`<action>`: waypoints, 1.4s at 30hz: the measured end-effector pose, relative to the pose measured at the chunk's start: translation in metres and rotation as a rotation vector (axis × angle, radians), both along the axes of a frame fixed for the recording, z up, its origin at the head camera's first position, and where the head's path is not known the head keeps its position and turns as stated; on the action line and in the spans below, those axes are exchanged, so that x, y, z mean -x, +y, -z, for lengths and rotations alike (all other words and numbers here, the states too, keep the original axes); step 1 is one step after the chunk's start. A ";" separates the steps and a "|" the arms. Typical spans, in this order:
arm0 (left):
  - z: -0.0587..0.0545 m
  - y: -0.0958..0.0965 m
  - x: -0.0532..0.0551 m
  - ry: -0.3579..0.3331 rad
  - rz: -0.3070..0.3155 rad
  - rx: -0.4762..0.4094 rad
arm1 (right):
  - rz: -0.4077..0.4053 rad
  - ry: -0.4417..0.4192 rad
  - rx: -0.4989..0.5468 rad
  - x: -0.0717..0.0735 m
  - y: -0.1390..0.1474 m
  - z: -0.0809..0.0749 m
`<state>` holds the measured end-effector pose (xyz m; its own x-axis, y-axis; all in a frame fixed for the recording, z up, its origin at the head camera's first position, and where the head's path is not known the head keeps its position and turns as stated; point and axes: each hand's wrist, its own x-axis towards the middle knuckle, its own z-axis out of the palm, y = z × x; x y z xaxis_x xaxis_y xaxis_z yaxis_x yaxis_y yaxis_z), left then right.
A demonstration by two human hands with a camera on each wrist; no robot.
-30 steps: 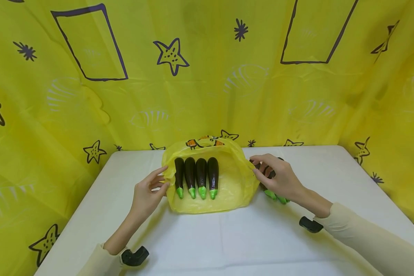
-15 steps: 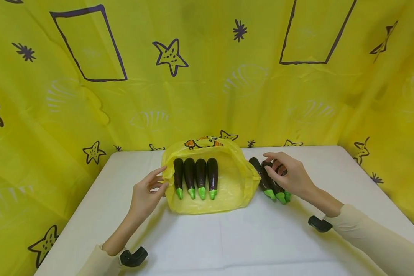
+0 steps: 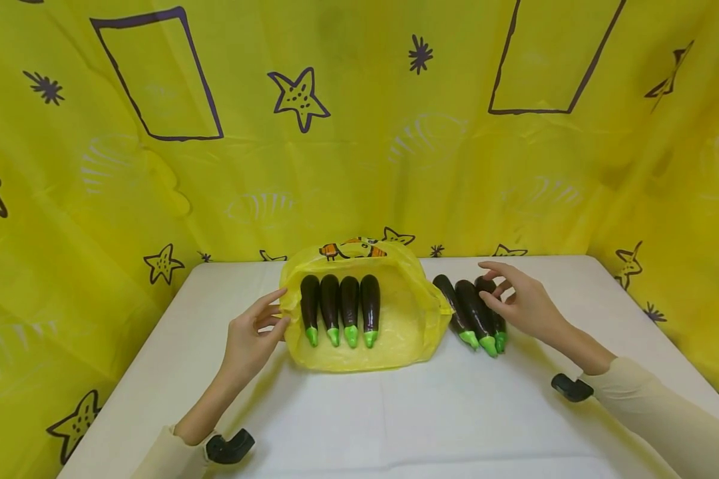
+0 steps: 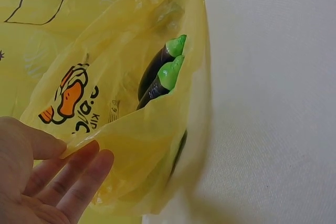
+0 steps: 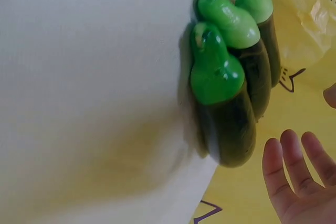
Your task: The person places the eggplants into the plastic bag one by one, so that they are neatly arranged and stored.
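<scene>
A yellow plastic bag lies with its mouth held apart, and several dark eggplants with green stems rest side by side inside it. My left hand pinches the bag's left edge between thumb and fingers; the left wrist view shows this grip on the film. To the right of the bag, three more eggplants lie close together. My right hand hovers at the rightmost eggplant, fingers spread apart. In the right wrist view, the hand holds nothing and a gap separates it from the eggplants.
A white table carries everything. Behind it and at both sides hangs a yellow curtain printed with stars and fish. Black wrist devices sit under both cuffs.
My right hand has let go of the bag's right edge and moved right, over to the rightmost loose eggplant. My left hand keeps its hold on the bag.
</scene>
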<state>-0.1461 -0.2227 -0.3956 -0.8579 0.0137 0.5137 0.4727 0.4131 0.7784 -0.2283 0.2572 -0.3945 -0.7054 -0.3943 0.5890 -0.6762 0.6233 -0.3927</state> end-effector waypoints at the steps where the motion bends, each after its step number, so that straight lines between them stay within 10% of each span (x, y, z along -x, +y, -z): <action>1: 0.000 0.000 0.000 0.003 0.000 0.002 | 0.007 -0.009 -0.001 0.000 0.002 0.001; 13: 0.001 0.000 0.000 -0.004 -0.009 0.005 | 0.032 -0.195 -0.037 0.005 0.023 0.008; 23: 0.000 -0.001 0.001 -0.018 -0.012 -0.006 | 0.010 -0.580 -0.044 0.006 0.029 0.001; 42: -0.002 -0.001 -0.001 -0.032 -0.014 -0.003 | -0.048 -0.751 -0.010 0.010 0.032 0.002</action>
